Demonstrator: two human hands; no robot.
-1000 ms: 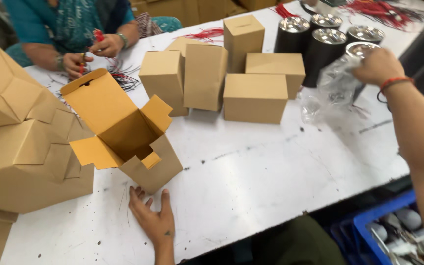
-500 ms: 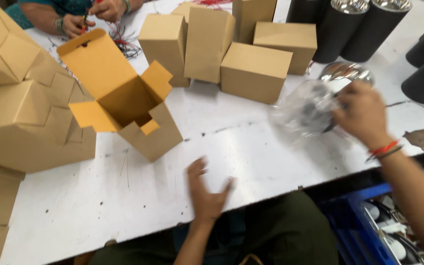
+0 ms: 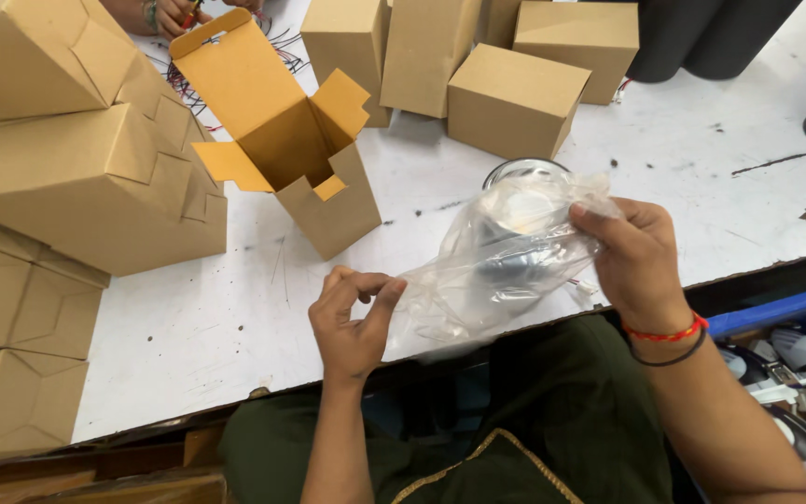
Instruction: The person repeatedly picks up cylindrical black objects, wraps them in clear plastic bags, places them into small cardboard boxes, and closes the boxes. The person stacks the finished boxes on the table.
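Note:
Over the white table's (image 3: pixel 235 327) near edge I hold a clear plastic bag (image 3: pixel 496 257) with a dark cylindrical item with a shiny round rim inside it. My right hand (image 3: pixel 636 266) grips the bag's right side. My left hand (image 3: pixel 352 313) pinches the bag's loose left end between thumb and fingers. An open brown cardboard box (image 3: pixel 314 163) stands upright just beyond my left hand, its flaps spread.
Closed cardboard boxes (image 3: pixel 76 177) are stacked at the left, and more boxes (image 3: pixel 515 98) stand at the back. Dark cylinders (image 3: pixel 701 37) line the far right. Another person's hands (image 3: pixel 174 14) work on red wires at top left. A blue bin (image 3: pixel 795 355) of parts sits below right.
My right hand has brought the bagged item from the far right of the table to the near edge. My left hand lifted off the table and took hold of the bag's end.

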